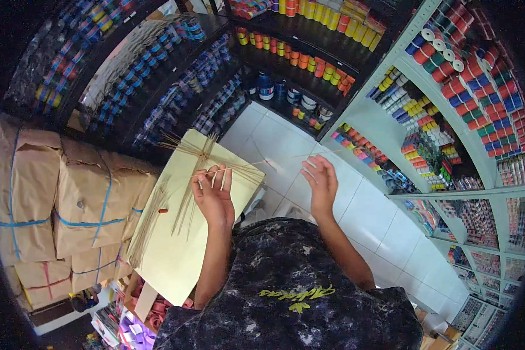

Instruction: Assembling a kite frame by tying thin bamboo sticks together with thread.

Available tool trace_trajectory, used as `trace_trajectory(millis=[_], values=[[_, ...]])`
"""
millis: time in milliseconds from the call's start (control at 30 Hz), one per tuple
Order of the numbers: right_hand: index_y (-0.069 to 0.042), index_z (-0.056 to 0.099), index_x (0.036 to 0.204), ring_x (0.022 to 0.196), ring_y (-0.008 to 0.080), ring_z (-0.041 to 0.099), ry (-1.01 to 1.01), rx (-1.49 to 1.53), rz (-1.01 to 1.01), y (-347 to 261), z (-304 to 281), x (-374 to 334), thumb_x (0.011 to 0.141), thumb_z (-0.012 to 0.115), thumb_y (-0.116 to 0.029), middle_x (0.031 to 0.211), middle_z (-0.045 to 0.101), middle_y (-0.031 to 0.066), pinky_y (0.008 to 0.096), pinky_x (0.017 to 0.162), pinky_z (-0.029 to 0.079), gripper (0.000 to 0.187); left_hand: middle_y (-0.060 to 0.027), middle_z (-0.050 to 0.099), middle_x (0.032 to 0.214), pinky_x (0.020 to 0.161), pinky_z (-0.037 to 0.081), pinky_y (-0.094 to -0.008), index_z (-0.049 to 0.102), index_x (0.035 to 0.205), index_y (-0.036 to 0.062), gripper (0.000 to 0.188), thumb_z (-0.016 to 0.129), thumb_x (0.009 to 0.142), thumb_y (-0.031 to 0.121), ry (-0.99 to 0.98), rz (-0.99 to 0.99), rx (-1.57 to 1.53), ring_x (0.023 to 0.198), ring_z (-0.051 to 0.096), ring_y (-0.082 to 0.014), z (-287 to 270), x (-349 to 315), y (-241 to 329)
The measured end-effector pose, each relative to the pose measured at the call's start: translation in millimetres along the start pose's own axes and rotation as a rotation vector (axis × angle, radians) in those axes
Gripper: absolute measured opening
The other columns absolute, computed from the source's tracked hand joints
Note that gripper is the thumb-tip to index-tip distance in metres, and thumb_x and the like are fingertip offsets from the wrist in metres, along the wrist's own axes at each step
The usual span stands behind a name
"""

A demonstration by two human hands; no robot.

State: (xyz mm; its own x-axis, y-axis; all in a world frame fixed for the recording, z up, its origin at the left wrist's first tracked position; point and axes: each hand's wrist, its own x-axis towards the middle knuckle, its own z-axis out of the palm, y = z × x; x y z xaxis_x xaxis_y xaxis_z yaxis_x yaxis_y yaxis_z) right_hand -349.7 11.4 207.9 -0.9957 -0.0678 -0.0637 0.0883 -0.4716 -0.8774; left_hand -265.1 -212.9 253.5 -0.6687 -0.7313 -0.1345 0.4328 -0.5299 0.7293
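Dark patterned shirt [291, 274] is showing nearest | left hand [216, 195] is pinching a thin stick [245, 165] above the yellow board [175, 256] | right hand [321, 184] is hovering farther right; cannot tell if it's gripping | light, level pinching is probably sparing the stick from bending

Bears, on the pale yellow, smooth, flat board [178, 256], long, thin, straw-brown sticks [204, 154] — crossed toward the far end, spread loosely down the left side. Carries one small, reddish-brown cylinder [163, 210] there too, toward the left edge. Holds, on the black shelves [297, 37], rows of yellow and orange cylindrical rolls [334, 20] — and, lowest down, round dark-blue tubs [265, 87]. Supports multicoloured thread-like spools [475, 81] on the pale green shelving [385, 149] at right.
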Motion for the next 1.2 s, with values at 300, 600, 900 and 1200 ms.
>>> trace_trajectory(millis=[300, 600, 900, 1200], values=[[-0.005, 0.043, 0.143, 0.11, 0.0291, 0.062, 0.225, 0.216, -0.045, -57, -10, 22, 0.105, 0.052, -0.036, 0.123, 0.059, 0.0155, 0.0447, 0.097, 0.052, 0.051, -0.0133, 0.062, 0.117, 0.105, 0.052, -0.05, 0.049, 0.116, 0.0088, 0.019, 0.049, 0.107, 0.026, -0.003, -0.057, -0.029, 0.116, 0.062, -0.0321, -2, 6, 7], [-0.008, 0.047, 0.14, 0.11, 0.0261, 0.061, 0.32, 0.326, -0.102, -78, -19, 14, 0.104, 0.052, -0.034, 0.119, 0.06, 0.011, 0.042, 0.092, 0.054, 0.045, -0.0119, 0.063, 0.116, 0.104, 0.052, -0.0494, 0.05, 0.116, 0.0098, 0.019, 0.051, 0.107, 0.026, -0.004, -0.098, -0.037, 0.116, 0.062, -0.0309, 4, 3, 5], [-0.01, 0.04, 0.146, 0.105, 0.0223, 0.064, 0.315, 0.225, -0.223, -97, -33, 24, 0.102, 0.059, -0.021, 0.119, 0.063, 0.0099, 0.0382, 0.089, 0.055, 0.049, -0.015, 0.062, 0.118, 0.099, 0.056, -0.0473, 0.04, 0.133, 0.0123, 0.037, 0.059, 0.101, 0.012, 0.026, -0.045, 0.018, 0.111, 0.065, -0.0301, 15, 12, 12], [-0.008, 0.036, 0.148, 0.106, 0.0261, 0.068, 0.42, 0.063, -0.358, -108, -31, 26, 0.101, 0.06, -0.011, 0.119, 0.065, 0.0158, 0.0367, 0.086, 0.06, 0.053, -0.0164, 0.056, 0.126, 0.087, 0.059, -0.0318, 0.017, 0.155, 0.0151, 0.087, 0.071, 0.089, -0.003, -0.066, 0.444, 0.578, 0.1, 0.068, -0.0225, 14, 38, 43]])
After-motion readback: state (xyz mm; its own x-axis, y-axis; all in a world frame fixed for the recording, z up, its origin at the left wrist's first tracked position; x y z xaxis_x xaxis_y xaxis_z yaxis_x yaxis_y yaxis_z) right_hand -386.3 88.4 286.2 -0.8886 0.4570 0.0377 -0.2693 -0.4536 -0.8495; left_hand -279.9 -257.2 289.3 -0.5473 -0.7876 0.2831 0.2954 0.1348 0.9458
